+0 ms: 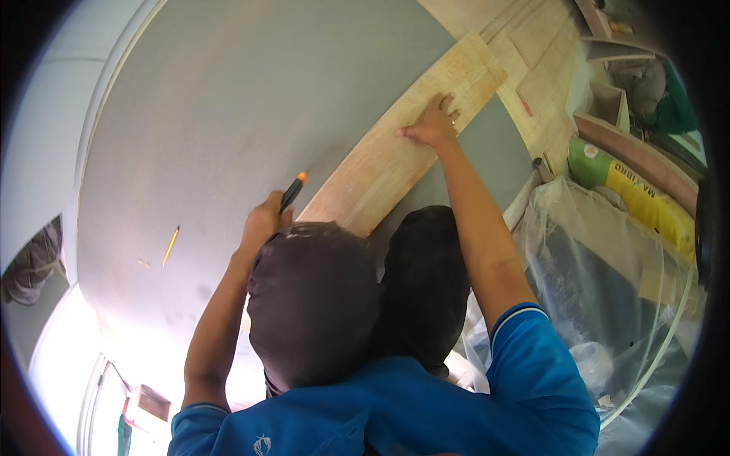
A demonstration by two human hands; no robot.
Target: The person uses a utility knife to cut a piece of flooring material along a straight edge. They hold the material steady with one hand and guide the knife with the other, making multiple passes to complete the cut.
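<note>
my left hand [265, 221]: gripping dark orange-tipped tool [292, 194] | my right hand [433, 126]: fingers spread on wooden board [378, 169] | yellow pencil [171, 245] lying on grey sheet [213, 114]

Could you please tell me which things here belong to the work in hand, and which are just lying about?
In use:
- wooden board, under the right hand
- dark handheld tool with an orange end, in the left hand

Apparently lying about:
- yellow pencil, apart from both hands
- green-and-yellow sack
- clear plastic sheeting
</note>
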